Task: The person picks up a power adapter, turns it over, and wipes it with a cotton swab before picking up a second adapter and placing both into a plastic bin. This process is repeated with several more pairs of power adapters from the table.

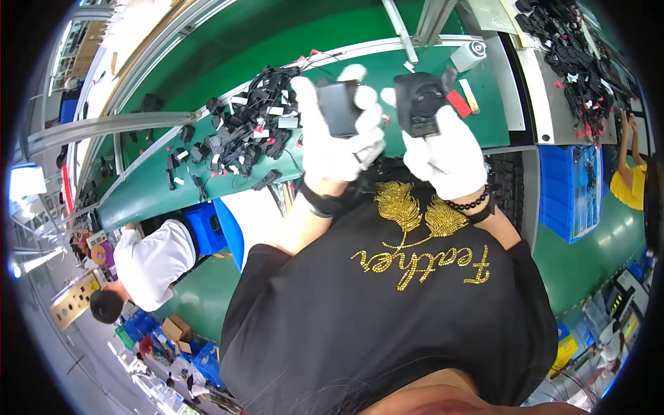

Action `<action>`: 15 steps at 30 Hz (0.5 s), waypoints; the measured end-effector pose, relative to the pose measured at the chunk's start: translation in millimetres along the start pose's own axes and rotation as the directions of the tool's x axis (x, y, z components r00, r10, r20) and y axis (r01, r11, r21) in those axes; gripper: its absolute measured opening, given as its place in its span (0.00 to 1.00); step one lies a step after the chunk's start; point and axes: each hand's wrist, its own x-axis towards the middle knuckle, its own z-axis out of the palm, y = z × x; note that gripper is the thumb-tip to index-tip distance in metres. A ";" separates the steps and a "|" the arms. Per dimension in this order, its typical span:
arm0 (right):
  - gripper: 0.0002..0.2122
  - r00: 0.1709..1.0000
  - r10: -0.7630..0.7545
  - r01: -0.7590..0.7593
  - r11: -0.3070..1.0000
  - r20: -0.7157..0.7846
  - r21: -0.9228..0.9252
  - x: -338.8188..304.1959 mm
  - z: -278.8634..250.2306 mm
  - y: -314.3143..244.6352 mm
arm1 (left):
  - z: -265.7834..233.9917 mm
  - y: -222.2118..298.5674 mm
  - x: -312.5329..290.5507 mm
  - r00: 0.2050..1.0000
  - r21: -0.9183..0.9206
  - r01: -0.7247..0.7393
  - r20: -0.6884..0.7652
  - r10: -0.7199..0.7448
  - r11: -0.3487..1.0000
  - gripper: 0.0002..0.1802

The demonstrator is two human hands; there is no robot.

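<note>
My left hand, in a white glove, is closed around a black, box-shaped power adapter with a smooth flat face turned up. My right hand, gloved too, grips another black adapter whose upper face has a rounded, recessed shape; its detail is too dark to make out. Both adapters are held up over the green bench, apart from each other. Left of my left hand lies a tangled heap of black adapters and cables with white labels and red tips.
A white container and red and yellow pieces lie beyond my right hand. Metal frame bars cross the left side. At right are a blue crate and more cables. A person in white sits at left.
</note>
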 end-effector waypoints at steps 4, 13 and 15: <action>0.19 0.999 -0.033 0.033 0.998 0.000 0.055 -13.9 -4.8 -3.5 | -0.3 -15.7 8.4 0.996 0.021 0.016 -0.089 -0.014 1.000 0.39; 0.18 0.879 -0.476 0.341 0.628 0.001 -0.699 -28.2 0.3 4.7 | -1.2 -35.6 6.9 0.981 0.538 -0.183 0.043 0.190 0.823 0.37; 0.25 0.849 -0.527 0.428 0.721 -0.030 -0.544 -29.5 -0.5 10.7 | 0.0 -35.6 3.8 0.970 0.672 -0.227 0.092 0.225 0.705 0.38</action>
